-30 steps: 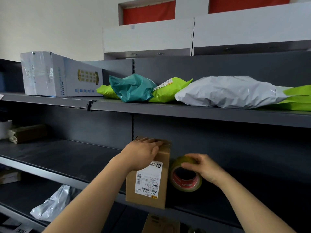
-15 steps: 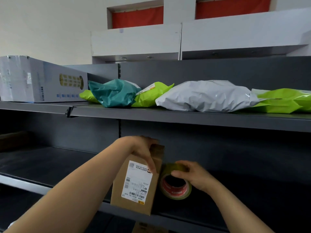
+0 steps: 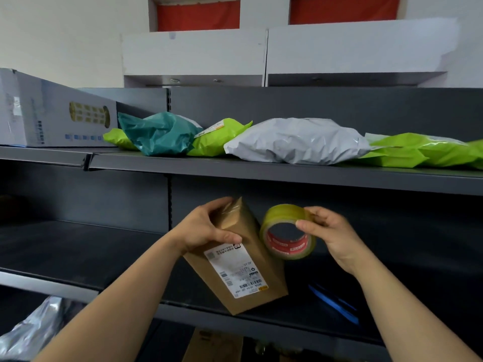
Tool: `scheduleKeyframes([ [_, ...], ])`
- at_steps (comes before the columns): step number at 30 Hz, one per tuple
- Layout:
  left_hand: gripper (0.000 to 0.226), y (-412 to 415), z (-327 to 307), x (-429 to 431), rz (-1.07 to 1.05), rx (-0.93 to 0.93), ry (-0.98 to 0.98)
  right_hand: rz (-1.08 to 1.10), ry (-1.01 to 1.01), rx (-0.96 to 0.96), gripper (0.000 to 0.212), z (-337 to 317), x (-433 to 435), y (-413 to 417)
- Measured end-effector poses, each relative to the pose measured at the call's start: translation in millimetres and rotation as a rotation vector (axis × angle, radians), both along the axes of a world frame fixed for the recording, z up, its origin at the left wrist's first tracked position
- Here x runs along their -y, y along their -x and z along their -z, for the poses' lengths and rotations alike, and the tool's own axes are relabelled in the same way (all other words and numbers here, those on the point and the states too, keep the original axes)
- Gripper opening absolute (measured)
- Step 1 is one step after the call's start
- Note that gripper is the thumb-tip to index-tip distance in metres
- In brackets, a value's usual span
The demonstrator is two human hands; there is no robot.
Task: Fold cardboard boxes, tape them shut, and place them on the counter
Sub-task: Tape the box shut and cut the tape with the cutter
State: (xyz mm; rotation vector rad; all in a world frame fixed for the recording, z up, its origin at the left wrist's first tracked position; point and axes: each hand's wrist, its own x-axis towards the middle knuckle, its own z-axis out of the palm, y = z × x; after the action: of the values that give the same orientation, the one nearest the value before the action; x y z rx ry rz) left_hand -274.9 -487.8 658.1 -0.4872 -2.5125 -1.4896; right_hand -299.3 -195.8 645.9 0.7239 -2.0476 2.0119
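A small brown cardboard box (image 3: 243,259) with a white shipping label leans to the left, its lower corner near the front edge of the dark middle shelf (image 3: 78,252). My left hand (image 3: 206,226) grips its upper end, which is covered in clear tape. My right hand (image 3: 332,231) holds a roll of yellowish clear tape (image 3: 287,232) with a red core, just right of the box and lifted off the shelf. My thumb and fingers pinch the roll's upper right rim.
The upper shelf (image 3: 261,173) carries a large white carton (image 3: 52,111), a teal mailer (image 3: 159,133), green mailers (image 3: 423,150) and a white mailer (image 3: 298,139). A blue object (image 3: 334,304) lies on the middle shelf at right. Below are a silver bag (image 3: 31,333) and another cardboard box (image 3: 214,346).
The box has tipped from upright to leaning left, and my left hand has shifted to grip its top end. My right hand has raised the tape roll off the shelf.
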Motion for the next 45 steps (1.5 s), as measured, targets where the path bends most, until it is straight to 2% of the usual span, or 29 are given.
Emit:
scheduleKeyframes([
  [3, 0.105, -4, 9, 7, 0.048, 0.002, -0.112, -0.002, -0.003, -0.011, 0.031, -9, 8, 0],
  [6, 0.100, -9, 21, 22, 0.042, 0.007, -0.181, 0.008, -0.074, -0.006, 0.025, -18, 15, 2],
  [11, 0.104, -14, 43, 46, 0.053, 0.055, -0.334, 0.047, -0.201, 0.030, 0.045, -17, 10, 4],
  [17, 0.100, -8, 58, 60, 0.072, 0.124, -0.512, 0.037, -0.221, 0.071, 0.044, -10, 4, 10],
  [19, 0.100, -6, 61, 62, 0.073, 0.124, -0.521, 0.034, -0.267, 0.091, 0.041, -5, 2, 11],
  [25, 0.101, -2, 67, 66, 0.092, 0.110, -0.603, 0.027, -0.244, 0.113, 0.050, -1, 5, 16],
  [32, 0.100, -3, 73, 69, 0.116, 0.101, -0.659, 0.006, -0.271, 0.097, 0.045, -6, 5, 18],
  [36, 0.101, -3, 78, 74, 0.125, 0.103, -0.687, 0.067, -0.313, 0.078, 0.048, -7, -1, 24],
  [45, 0.110, -4, 93, 84, 0.108, 0.123, -0.745, 0.061, -0.404, 0.165, 0.038, 19, 5, 26],
])
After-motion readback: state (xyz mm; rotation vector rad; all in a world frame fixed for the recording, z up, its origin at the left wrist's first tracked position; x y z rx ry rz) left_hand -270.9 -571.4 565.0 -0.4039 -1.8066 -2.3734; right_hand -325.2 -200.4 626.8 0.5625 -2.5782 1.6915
